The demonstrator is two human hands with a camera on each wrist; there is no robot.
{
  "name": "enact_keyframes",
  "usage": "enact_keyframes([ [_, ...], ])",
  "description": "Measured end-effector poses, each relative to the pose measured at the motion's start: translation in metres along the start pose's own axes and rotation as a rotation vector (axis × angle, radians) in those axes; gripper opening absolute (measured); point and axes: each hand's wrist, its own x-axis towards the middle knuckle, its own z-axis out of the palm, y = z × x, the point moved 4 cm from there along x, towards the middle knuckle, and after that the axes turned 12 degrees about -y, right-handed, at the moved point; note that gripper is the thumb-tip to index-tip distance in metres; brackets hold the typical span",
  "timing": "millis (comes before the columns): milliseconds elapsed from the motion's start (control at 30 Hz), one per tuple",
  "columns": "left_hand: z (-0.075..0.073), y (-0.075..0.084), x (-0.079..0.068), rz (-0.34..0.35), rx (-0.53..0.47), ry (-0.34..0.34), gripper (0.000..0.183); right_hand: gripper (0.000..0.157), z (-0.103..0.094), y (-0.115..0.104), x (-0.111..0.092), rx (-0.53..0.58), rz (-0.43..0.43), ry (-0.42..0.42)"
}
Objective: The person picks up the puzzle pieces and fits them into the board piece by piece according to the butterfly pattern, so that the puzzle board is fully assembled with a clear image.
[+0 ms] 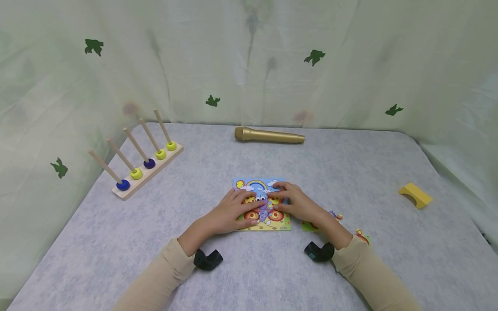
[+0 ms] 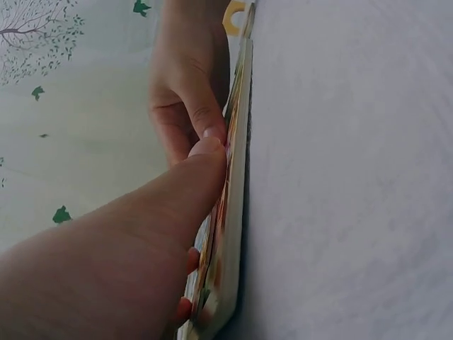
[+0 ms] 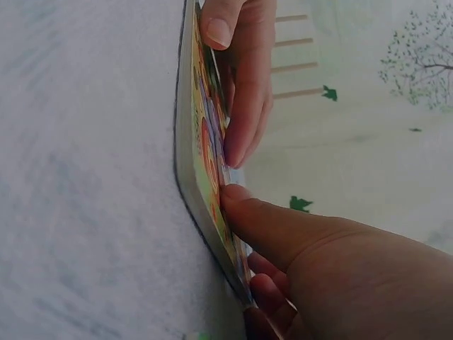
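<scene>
The left hand [image 1: 234, 211] rests spread fingers on the square, multicoloured, wooden-looking butterfly board [image 1: 268, 223], flat on the grey tabletop [image 1: 264, 280]; to my eye it's light, stiff, slick, best taken by its edges. The right hand [image 1: 298, 202], fingers spread, touches it.

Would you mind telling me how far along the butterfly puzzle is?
Done: the butterfly puzzle looks largely assembled, its visible body and wings lining up. In hand: the left hand and right hand touch its face. Remaining, perhaps: the colourful pieces partly hidden by the right forearm; whether they belong, I cannot tell.
</scene>
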Motion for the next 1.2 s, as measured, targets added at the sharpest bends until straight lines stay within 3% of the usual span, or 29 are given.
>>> enact_keyframes([
  [200,-0.004,0.002,-0.002,-0.011,-0.018,-0.041,0.054,0.051,-0.001,-0.001,0.0,-0.03,0.033,-0.018],
  [367,-0.009,0.001,-0.006,-0.012,-0.031,-0.056,0.056,0.051,-0.002,0.0,0.001,-0.008,0.055,-0.026],
  [533,-0.013,-0.007,-0.023,-0.091,-0.124,-0.083,0.064,0.052,-0.001,0.001,0.001,0.004,0.057,-0.029],
  [733,-0.013,-0.017,-0.046,-0.161,-0.198,-0.067,0.079,0.052,-0.001,0.001,0.001,0.017,0.067,-0.026],
  [933,-0.006,-0.025,-0.051,-0.137,-0.25,-0.018,0.082,0.054,-0.001,-0.001,0.001,0.039,0.07,-0.028],
  [1200,0.0,-0.031,-0.05,-0.123,-0.307,0.002,0.081,0.061,-0.013,-0.009,-0.006,0.206,0.058,-0.016],
])
